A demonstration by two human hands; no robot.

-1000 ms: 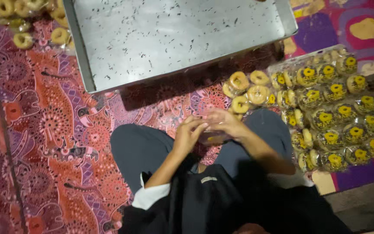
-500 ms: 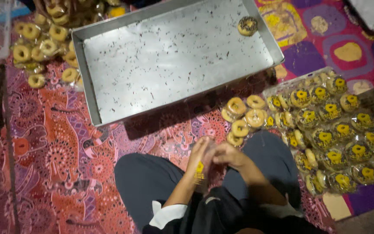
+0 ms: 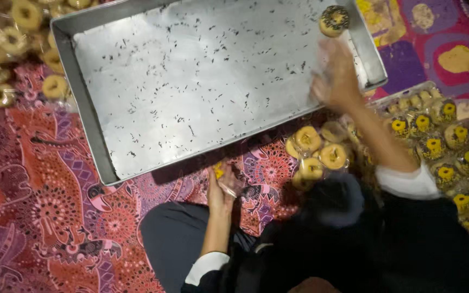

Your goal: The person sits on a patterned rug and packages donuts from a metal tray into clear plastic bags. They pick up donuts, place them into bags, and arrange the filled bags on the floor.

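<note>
Right hand is smearing with motion blur; finger positions are not resolving. Left hand is covering most of a small clear-wrapped item; its kind is not showing. The tray beyond both hands is running off the top edge. Wrapped doughnuts far left of the left hand are blurring and getting cropped.

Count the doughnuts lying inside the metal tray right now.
1. A single dark-sprinkled doughnut sits in the far right corner of the metal tray, just beyond the right hand. The rest of the tray holds only scattered sprinkles; none looks hidden.
</note>
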